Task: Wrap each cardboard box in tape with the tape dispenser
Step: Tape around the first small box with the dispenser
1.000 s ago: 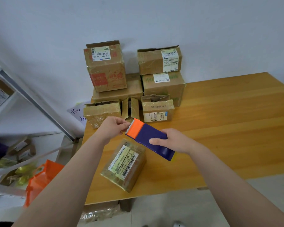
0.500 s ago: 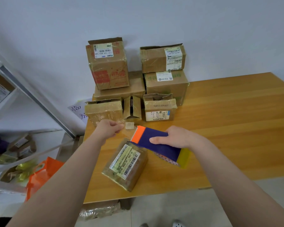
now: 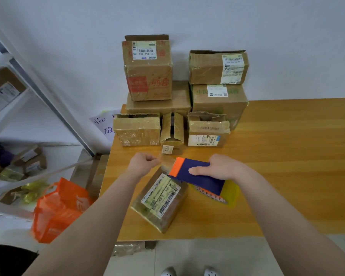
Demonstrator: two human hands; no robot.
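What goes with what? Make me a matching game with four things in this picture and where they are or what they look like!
Things:
1. tape dispenser
2. bag
3. nearest box
4. left hand

Clues:
A. orange, down beside the table
B. pinches the end of the tape
C. lies on the table between the two arms, label facing up
D. blue with an orange tip, held by the right hand

Right pairs: 1-D, 2-A, 3-C, 4-B.
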